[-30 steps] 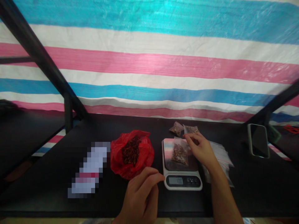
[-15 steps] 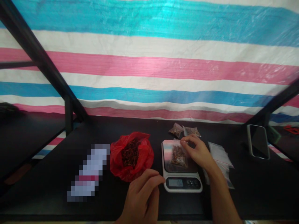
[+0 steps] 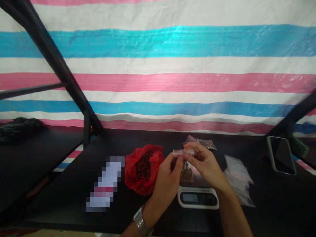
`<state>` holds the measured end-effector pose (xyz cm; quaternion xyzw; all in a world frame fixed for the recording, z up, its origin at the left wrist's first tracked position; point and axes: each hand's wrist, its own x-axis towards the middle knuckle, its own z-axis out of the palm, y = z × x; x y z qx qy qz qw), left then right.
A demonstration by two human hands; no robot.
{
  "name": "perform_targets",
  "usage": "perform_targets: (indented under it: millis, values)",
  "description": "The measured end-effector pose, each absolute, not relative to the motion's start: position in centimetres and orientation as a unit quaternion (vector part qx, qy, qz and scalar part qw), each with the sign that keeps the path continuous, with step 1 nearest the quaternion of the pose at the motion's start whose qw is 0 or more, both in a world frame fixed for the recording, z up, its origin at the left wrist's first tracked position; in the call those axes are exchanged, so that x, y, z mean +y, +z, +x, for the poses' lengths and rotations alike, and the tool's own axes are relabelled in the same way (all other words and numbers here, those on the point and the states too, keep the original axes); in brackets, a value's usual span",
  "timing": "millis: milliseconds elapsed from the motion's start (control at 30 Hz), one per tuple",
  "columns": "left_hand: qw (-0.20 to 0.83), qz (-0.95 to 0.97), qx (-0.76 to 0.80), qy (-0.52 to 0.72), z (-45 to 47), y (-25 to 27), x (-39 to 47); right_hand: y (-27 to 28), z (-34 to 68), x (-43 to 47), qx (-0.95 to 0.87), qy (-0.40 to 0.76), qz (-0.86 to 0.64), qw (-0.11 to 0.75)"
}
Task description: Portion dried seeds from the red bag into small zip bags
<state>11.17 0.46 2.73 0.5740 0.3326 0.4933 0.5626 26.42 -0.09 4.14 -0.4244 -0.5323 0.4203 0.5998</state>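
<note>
A small clear zip bag [image 3: 187, 174] with brown dried bits inside is over the white digital scale [image 3: 198, 198], whose display seems to read 10.0. My left hand [image 3: 169, 174] pinches the bag's top edge between thumb and fingers. On the other side, my right hand [image 3: 203, 163] grips the same edge, its thumb near the left one. Both hands cover much of the scale's plate; whether the bag touches it I cannot tell. To the left sits a red plastic bag [image 3: 155, 184], its mouth spread around dark brown dried pieces [image 3: 143, 166].
Two filled zip bags [image 3: 206, 144] lie behind the scale, one partly hidden by my right hand. Flat clear bags [image 3: 238, 176] are stacked at right. A phone [image 3: 281, 154] leans farther right. A blurred-out strip [image 3: 105, 184] lies left on the black table [image 3: 66, 204].
My left hand has moved from the scale's front left corner up to the bag's top edge. The right hand stays on the bag. The whole view has shifted slightly.
</note>
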Motion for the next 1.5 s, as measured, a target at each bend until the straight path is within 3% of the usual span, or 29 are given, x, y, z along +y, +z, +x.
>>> perform_targets:
  millis: [367,633,1233,1500]
  values:
    - [0.463,0.543,0.405,0.572,8.8,0.1,1.2,3.5,23.4,0.7,-0.520,0.408,-0.447,0.603]
    - [0.418,0.559,0.393,0.599,8.2,0.3,0.7,4.1,21.8,0.5,-0.515,0.374,-0.407,0.655]
    - [0.396,0.581,0.382,0.600,8.3,-0.4,0.3,3.7,20.9,0.2,-0.545,0.374,-0.441,0.607]
    - [0.297,0.594,0.379,0.645,8.1,0.2,0.6,4.0,20.5,-0.1,-0.573,0.364,-0.445,0.584]
